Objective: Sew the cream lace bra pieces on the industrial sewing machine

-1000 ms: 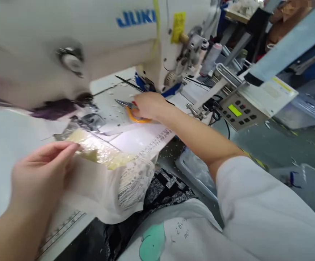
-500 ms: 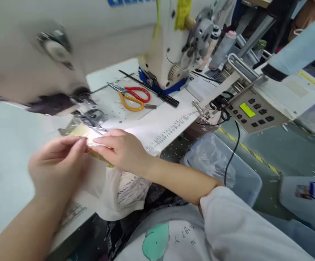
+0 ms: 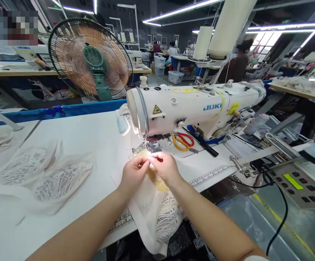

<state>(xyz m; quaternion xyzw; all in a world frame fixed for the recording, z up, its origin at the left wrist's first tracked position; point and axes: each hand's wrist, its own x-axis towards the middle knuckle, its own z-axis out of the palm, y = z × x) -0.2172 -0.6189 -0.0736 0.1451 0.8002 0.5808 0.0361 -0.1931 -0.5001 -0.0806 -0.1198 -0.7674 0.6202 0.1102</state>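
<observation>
In front of the sewing machine's needle area, my left hand (image 3: 134, 172) and my right hand (image 3: 167, 169) meet fingertip to fingertip. Both are closed in a pinch on the edge of a pale lace fabric piece (image 3: 169, 219). Its lace part hangs over the table's front edge, beneath my right forearm. A yellowish patch (image 3: 160, 185) shows under my fingers, and its kind I cannot make out. Just beyond the fingertips are the presser foot and needle of the white sewing machine (image 3: 163, 108). The exact edge pinched is hidden by my fingers.
Scissors with red and yellow handles (image 3: 183, 142) and a black-handled screwdriver (image 3: 209, 148) lie right of the needle. More lace pieces (image 3: 62, 181) are spread on the left. A control panel (image 3: 298, 185) stands at the right, and a large fan (image 3: 92, 59) behind. People sit farther back.
The view has lifted and drawn back, so the whole machine, fan and workshop now show. My left hand has come closer to my right, and their fingertips now meet.
</observation>
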